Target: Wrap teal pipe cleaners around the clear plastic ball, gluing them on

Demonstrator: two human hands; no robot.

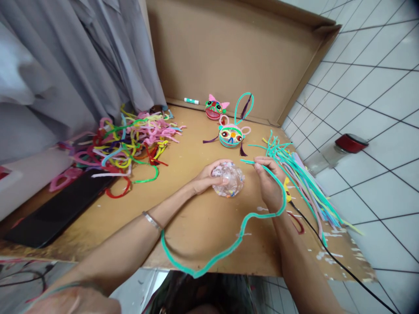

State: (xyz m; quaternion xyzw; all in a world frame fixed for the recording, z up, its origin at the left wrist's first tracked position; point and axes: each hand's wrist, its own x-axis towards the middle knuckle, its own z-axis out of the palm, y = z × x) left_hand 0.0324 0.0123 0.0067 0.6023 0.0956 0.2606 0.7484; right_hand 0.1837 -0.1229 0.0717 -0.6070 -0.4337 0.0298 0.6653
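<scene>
My left hand [209, 178] is closed around the side of a clear plastic ball [235, 181] flecked with coloured bits, thumb across its front, just above the table. To the right of it, my right hand [270, 185] pinches a long teal pipe cleaner [195, 274] near one end. The short tip points left toward the ball, apart from it. The rest of the pipe cleaner droops over my right wrist and loops across to my left forearm. Beyond the ball sits a decorated ball head [231, 136] with pink loop ears, large eyes and dark tassels.
Another decorated head [213, 112] with pink pointed ears stands behind, near a marker [191, 101]. Tangled pipe cleaners [131, 139] and a black flat object [62, 209] lie left. Straight pipe cleaners [304, 187], a yellow tool [287, 189] with black cord and a red-lidded jar [334, 152] are right.
</scene>
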